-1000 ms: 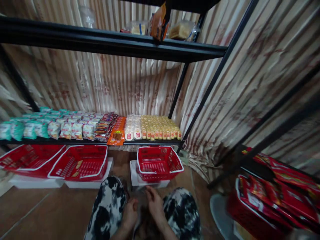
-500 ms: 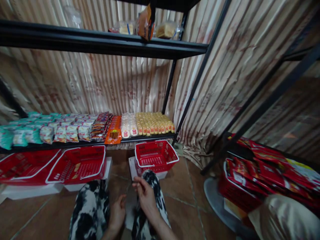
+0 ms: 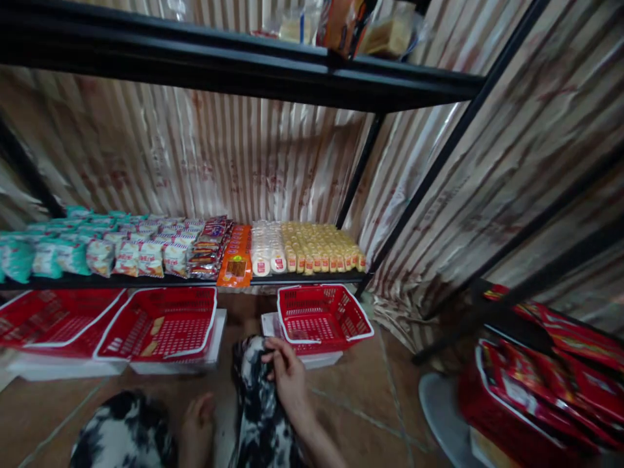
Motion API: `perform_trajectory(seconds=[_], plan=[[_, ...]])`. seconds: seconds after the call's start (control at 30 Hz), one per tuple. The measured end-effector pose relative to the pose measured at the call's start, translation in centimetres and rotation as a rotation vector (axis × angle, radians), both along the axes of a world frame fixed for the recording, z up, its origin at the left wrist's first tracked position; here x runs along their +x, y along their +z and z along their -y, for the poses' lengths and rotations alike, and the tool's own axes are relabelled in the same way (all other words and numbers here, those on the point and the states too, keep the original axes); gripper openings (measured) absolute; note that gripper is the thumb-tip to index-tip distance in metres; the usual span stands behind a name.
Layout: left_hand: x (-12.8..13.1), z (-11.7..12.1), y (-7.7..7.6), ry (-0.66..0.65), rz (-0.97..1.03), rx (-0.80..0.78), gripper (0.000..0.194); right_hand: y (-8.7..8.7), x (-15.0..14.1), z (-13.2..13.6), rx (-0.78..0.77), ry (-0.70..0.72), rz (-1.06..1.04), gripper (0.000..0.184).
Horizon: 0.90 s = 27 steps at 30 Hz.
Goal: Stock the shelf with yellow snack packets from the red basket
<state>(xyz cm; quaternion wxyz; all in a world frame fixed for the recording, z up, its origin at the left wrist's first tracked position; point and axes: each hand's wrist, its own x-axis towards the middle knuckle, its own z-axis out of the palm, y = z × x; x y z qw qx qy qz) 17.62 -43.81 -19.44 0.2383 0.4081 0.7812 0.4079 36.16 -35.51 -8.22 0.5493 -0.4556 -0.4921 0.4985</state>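
My right hand (image 3: 288, 378) rests on or just above my right knee in black-and-white patterned trousers (image 3: 258, 383). Its fingers are loosely bent and a little apart, and nothing shows in them. Low between my knees is my left hand (image 3: 199, 416), blurred, its fingers hard to make out. In front of the right hand a red plastic basket (image 3: 319, 325) with a white handle stands on a white base. To the left, another red basket (image 3: 168, 318) holds a few small pale pieces. A further red basket (image 3: 63, 322) sits at the far left.
A low black shelf (image 3: 312, 279) bears teal-and-white packets (image 3: 53, 257), an orange pack (image 3: 236, 257), white round packs (image 3: 268, 260) and yellow packs (image 3: 322, 250). Overhead runs a black shelf beam (image 3: 219, 65). At right, a basket of red packets (image 3: 526, 390) stands by a grey rim (image 3: 439, 416).
My view has tilted and come closer to the shelf. My legs have shifted and my knees are further apart. The left hand has dropped lower and left; the right hand stays near the right knee.
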Motion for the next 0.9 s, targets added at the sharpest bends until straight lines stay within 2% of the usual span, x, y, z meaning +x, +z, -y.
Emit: perform_trajectory(seconds=[0.1,0.2,0.33,0.47,0.63,0.77,0.9], plan=[[-2.0,-0.9,1.1,0.043,-0.019,-0.028,0.032,0.3,-0.4,-2.2,-0.002,-0.032,-0.043,0.04],[-4.3,-2.5,3.4,0.026,-0.078,-0.056,0.031,0.2,-0.7,-4.3,-0.012,-0.065,-0.045,0.042],[-6.5,-6.2,6.5,0.014,-0.129,-0.022,0.029,-0.2,-1.4,-6.9,-0.022,-0.105,-0.018,0.043],[-7.4,-10.2,8.5,-0.024,-0.154,0.086,0.034,-0.6,-2.3,-9.7,-0.002,-0.104,0.036,0.041],[-8.2,-13.0,9.5,-0.052,-0.2,0.172,0.035,-0.3,-4.0,-13.6,0.003,-0.079,-0.011,0.035],[-9.4,-13.0,9.3,-0.042,-0.211,0.191,0.035,0.5,-6.6,-16.1,0.001,-0.019,-0.028,0.038],[-11.0,-12.3,8.8,-0.023,-0.202,0.17,0.034,1.2,-9.3,-16.7,0.003,0.033,-0.061,0.039]])
